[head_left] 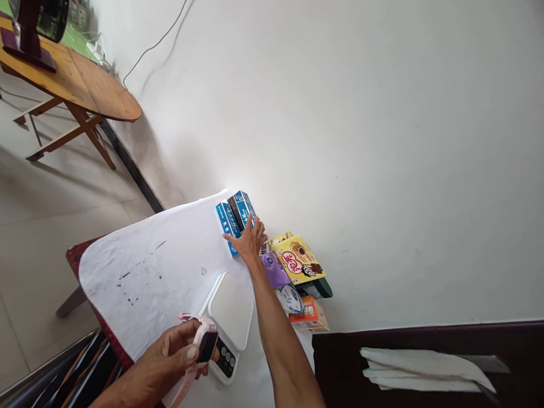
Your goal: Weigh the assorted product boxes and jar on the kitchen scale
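My left hand (172,354) pinches a pink smartwatch (207,343) with a dark screen, its pink strap hanging down. It is held over the control end of a white kitchen scale (232,311), whose flat plate carries nothing. My right hand (250,241) reaches across the white cloth to two blue boxes (227,220) near the wall. Its thumb and fingers are spread over the near ends of these boxes; whether they press on them I cannot tell. Just right of this hand stand a yellow snack box (300,260) and a purple pack (275,271).
An orange pack (309,313), a white-blue pack (291,298) and a dark green item (319,288) are grouped by the wall. A folded white cloth (419,369) lies on dark furniture at right. A wooden folding table (93,85) with a fan (32,39) stands at upper left.
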`<state>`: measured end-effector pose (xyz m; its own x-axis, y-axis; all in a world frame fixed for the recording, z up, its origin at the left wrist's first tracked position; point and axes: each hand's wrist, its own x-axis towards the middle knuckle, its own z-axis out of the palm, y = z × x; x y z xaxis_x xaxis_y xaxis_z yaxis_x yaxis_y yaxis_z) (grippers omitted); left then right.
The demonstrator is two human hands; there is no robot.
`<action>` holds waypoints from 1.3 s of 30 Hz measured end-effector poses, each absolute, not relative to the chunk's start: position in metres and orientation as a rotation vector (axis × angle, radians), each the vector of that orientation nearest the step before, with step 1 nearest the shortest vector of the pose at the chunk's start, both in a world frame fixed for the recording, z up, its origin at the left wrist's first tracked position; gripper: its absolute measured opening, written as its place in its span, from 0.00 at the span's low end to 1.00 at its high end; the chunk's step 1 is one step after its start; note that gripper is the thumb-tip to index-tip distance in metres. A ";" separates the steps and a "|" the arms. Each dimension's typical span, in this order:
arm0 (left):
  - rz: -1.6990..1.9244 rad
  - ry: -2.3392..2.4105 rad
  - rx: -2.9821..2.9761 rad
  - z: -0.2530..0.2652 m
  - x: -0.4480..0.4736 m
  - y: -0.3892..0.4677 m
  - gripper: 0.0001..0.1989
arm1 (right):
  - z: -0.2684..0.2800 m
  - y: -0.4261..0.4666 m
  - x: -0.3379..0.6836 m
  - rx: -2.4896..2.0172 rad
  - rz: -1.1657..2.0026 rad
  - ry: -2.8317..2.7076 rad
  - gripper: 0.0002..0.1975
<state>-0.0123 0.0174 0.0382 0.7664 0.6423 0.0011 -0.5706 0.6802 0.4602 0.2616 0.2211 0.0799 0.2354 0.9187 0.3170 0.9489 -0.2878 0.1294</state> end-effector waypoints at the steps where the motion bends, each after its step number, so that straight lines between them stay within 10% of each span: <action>1: 0.691 0.167 0.470 0.038 -0.012 0.017 0.24 | 0.075 0.220 0.259 -2.426 -0.538 -1.850 0.54; 22: 0.668 0.207 0.472 0.043 -0.013 0.018 0.22 | 0.079 0.228 0.273 -2.608 -0.513 -1.811 0.52; 39: 0.635 0.290 0.457 0.031 -0.014 0.013 0.22 | 0.139 0.054 0.391 -2.434 -0.716 -1.131 0.39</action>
